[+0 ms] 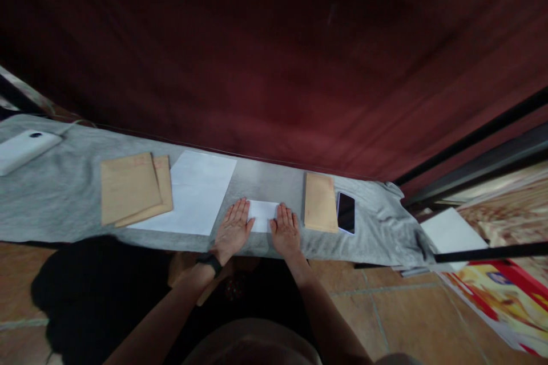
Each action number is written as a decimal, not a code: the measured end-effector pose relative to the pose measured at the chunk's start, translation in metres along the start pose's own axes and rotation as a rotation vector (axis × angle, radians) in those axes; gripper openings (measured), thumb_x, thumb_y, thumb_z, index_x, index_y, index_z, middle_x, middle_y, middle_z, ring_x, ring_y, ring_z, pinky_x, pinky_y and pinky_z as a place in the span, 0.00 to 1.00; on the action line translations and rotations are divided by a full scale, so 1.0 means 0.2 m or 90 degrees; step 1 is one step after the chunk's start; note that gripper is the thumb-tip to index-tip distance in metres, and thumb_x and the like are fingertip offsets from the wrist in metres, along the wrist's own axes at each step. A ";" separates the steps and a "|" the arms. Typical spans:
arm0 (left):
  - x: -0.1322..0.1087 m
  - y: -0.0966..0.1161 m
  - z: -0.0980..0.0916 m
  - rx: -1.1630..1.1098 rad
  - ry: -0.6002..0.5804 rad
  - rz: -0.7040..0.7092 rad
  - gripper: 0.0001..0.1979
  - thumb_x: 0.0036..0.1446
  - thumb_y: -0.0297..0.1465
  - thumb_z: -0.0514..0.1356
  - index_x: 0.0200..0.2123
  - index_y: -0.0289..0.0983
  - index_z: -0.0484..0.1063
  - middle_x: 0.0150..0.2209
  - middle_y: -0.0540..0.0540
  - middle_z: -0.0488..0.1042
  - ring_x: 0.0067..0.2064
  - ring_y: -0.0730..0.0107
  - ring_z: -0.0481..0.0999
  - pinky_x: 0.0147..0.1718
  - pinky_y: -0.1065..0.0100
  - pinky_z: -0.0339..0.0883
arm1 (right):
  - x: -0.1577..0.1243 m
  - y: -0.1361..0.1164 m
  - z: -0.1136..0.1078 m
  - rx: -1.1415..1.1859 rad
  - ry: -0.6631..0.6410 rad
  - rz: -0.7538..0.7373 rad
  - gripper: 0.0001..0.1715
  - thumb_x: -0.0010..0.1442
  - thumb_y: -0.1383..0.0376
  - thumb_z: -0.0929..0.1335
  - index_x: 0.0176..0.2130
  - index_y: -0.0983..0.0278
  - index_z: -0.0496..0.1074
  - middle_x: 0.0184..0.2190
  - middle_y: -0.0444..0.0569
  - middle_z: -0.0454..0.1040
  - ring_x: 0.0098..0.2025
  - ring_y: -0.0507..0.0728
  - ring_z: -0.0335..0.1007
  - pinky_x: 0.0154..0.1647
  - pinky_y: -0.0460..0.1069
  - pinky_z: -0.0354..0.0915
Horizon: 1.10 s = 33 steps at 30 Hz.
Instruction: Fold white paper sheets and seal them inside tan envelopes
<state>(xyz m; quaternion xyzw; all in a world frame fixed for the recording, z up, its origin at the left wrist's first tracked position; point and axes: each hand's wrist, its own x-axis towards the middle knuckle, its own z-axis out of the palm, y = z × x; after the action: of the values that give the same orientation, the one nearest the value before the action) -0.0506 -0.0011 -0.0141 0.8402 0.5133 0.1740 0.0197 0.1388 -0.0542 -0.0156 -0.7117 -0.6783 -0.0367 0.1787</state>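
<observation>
A small white piece of paper point(262, 215), looking folded, lies flat on the grey cloth between my two hands. My left hand point(232, 229) rests on its left end with the fingers stretched out flat. On the right end lies my right hand point(286, 231), its fingers flat too. Left of my left hand are large white paper sheets point(201, 188), partly under two brown envelopes point(128, 188). A stack of brown envelopes point(321, 202) sits to the right of my right hand.
Beside the right envelopes lies a phone point(346, 213). A white device point(25, 150) with a cable is at the far left of the cloth-covered narrow table point(372, 228). A dark red curtain point(265, 68) hangs behind. A colourful box point(505, 296) is at the lower right.
</observation>
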 end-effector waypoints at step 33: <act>-0.10 -0.05 -0.05 -0.035 0.028 -0.056 0.30 0.68 0.37 0.45 0.68 0.28 0.57 0.68 0.33 0.61 0.70 0.51 0.59 0.68 0.48 0.52 | -0.03 0.03 -0.01 -0.020 -0.041 -0.055 0.31 0.74 0.58 0.57 0.70 0.68 0.57 0.70 0.54 0.58 0.70 0.62 0.55 0.71 0.59 0.49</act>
<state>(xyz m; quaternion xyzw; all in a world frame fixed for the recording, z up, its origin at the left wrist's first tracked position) -0.0710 -0.0155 -0.0120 0.8120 0.5448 0.2058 0.0391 0.1438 -0.0604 -0.0170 -0.6852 -0.7132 -0.0326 0.1439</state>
